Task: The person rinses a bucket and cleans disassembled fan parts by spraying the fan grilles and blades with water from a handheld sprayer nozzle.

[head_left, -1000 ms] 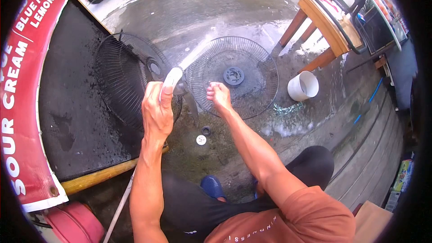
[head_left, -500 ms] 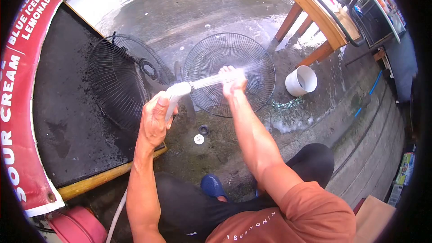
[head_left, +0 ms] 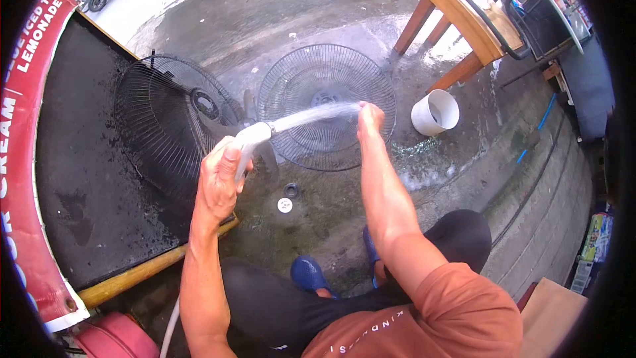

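My left hand [head_left: 218,182] is closed around the grip of a white spray nozzle [head_left: 254,136], with a pale hose [head_left: 170,325] running down near my forearm. A jet of water leaves the nozzle toward my right hand [head_left: 371,121]. That hand is closed over the right part of a round black wire fan guard [head_left: 324,149] on the wet ground. Whether its fingers grip the wires or something small is hidden. Left of it, a second fan guard [head_left: 165,113] leans on a dark board, with fan blades [head_left: 265,159] beside it.
A white bucket [head_left: 435,114] stands right of the guard, near a wooden table [head_left: 457,13]. A white disc [head_left: 285,205] and a black ring [head_left: 291,190] lie on the ground. The dark board [head_left: 86,159] and a red banner [head_left: 33,126] border the left. Lower left is a pink container [head_left: 116,337].
My right hand has moved right, out from the guard's middle, and its fingers have closed. The water jet still runs from the nozzle. The whole view has shifted slightly.
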`<state>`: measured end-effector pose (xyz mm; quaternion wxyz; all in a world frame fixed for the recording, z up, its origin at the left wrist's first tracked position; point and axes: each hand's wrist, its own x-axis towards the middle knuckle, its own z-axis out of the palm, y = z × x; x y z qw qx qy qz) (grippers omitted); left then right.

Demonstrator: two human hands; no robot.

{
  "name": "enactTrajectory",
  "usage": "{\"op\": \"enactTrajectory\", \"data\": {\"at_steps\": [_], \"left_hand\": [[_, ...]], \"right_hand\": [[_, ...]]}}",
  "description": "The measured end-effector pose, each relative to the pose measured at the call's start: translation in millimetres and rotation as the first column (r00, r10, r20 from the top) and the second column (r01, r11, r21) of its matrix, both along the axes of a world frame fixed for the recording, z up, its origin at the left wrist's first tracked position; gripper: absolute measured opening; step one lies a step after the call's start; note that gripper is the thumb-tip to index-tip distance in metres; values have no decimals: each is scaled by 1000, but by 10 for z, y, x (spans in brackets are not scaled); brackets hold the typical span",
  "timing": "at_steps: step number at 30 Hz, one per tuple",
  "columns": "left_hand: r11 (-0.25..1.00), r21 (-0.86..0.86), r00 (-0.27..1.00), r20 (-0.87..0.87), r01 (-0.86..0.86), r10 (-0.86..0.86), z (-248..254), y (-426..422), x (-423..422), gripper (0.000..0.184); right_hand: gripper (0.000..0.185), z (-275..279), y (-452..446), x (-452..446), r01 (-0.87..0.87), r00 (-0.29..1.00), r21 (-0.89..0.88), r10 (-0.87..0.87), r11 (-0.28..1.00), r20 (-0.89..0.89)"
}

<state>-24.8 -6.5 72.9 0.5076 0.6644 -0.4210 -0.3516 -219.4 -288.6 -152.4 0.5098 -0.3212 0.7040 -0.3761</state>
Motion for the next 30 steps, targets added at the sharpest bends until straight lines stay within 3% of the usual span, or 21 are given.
{"op": "enactTrajectory", "data": {"at_steps": [3, 10, 11, 17, 20, 25, 30], "left_hand": [[998, -53, 998, -53, -33, 30, 13, 12, -32, 66], [985, -164, 998, 23, -53, 58, 111, 36, -117, 70], [985, -165, 997, 47, -52, 61, 97, 44, -106, 71], [978, -201, 987, 137, -52, 81, 89, 65, -98, 76], [971, -229, 990, 106, -63, 89, 123, 74, -147, 76], [962, -247, 993, -16, -116, 115, 203, 104, -209, 75], [972, -206, 994, -27, -109, 106, 162, 102, -154, 73]], "right_hand": [[21, -335, 123, -110, 131, 989, -148, -139, 980, -41], [18, -843, 405, -253, 210, 969, -108, -221, 972, -108], [18, -864, 415, -276, 172, 959, -127, -196, 977, -207], [18, -998, 375, -318, 141, 953, -226, -194, 964, -232], [17, -980, 380, -340, 56, 926, -309, -166, 949, -340], [18, -1068, 360, -328, 62, 932, -316, -168, 947, -321], [17, -1022, 423, -308, 102, 938, -299, -192, 949, -290]]}}
